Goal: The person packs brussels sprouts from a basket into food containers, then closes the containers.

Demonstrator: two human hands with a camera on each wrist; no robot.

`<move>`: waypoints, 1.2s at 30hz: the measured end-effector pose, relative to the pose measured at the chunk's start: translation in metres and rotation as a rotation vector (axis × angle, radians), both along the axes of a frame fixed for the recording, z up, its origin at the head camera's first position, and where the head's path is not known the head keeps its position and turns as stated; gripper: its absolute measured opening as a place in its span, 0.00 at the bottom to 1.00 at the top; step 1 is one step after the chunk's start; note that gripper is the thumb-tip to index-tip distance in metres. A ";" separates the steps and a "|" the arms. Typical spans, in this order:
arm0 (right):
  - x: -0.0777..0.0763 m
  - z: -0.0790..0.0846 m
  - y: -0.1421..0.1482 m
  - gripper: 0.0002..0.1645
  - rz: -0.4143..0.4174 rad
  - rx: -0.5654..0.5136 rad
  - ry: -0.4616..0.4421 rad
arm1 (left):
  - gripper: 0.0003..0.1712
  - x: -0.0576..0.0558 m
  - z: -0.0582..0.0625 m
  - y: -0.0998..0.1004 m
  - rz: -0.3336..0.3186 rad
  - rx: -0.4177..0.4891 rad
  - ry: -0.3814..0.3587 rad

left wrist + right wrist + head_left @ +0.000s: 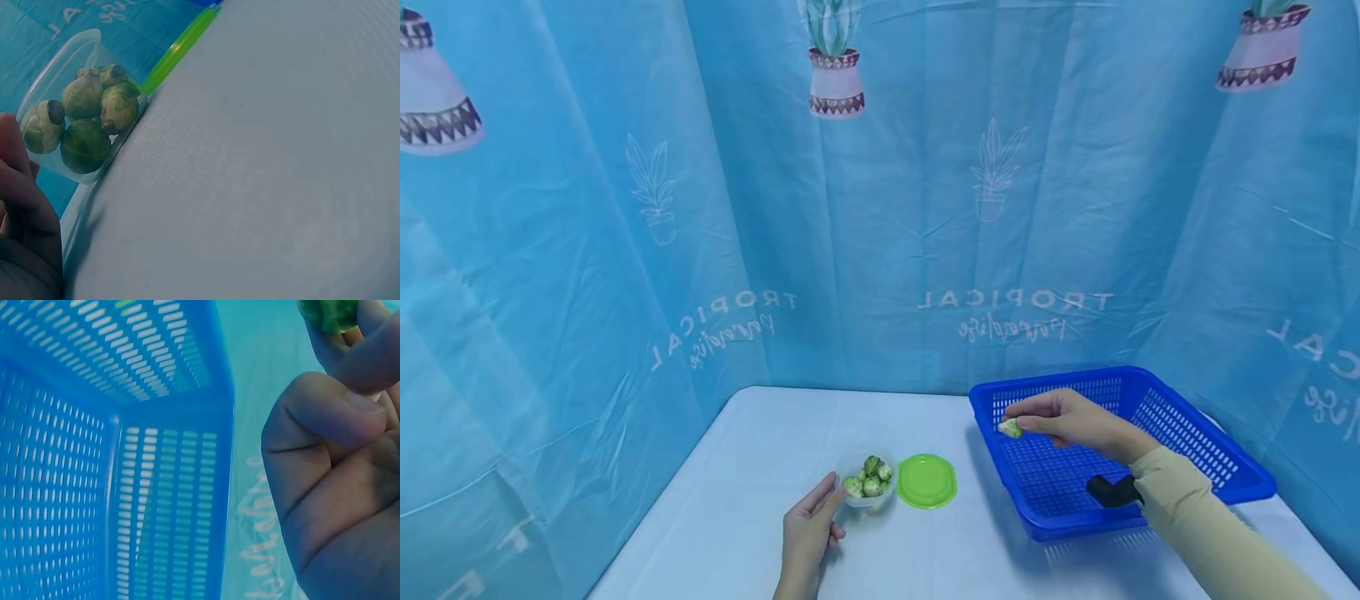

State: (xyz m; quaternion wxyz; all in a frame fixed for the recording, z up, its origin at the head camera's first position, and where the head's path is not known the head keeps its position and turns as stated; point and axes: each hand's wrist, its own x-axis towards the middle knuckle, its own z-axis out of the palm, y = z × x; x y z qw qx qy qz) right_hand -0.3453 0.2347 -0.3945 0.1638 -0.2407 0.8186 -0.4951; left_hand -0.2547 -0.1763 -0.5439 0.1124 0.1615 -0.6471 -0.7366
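Observation:
My right hand (pixel 1071 423) pinches a Brussels sprout (pixel 1011 427) between thumb and fingertips, above the left part of a blue plastic basket (pixel 1037 508). In the right wrist view only the lower edge of that green sprout (pixel 334 314) shows, at the top. My left hand (pixel 808 533) grips the left side of a small clear plastic container (pixel 870 502), which stands on the table. Several Brussels sprouts (pixel 85 145) lie inside it. Its thumb and fingers meet the container wall, partly cut off in the left wrist view. Just right of the container lies a bright green lid (pixel 927 481).
A white-covered table (pixel 760 450) carries everything. Blue curtains (pixel 880 208) with printed plants and lettering hang behind and at both sides. The basket has slotted walls and stands near the table's right side. A black wrist strap or camera (pixel 1111 491) sits at the right wrist.

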 end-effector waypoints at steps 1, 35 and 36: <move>0.000 0.000 -0.003 0.26 0.002 -0.001 0.002 | 0.39 0.000 0.000 0.000 -0.001 -0.001 0.000; -0.004 -0.033 -0.164 0.19 0.049 -0.136 -0.011 | 0.37 0.000 0.000 -0.002 -0.009 -0.001 0.000; -0.005 -0.038 -0.169 0.17 0.047 -0.123 -0.010 | 0.37 0.000 -0.001 -0.001 -0.009 0.003 0.001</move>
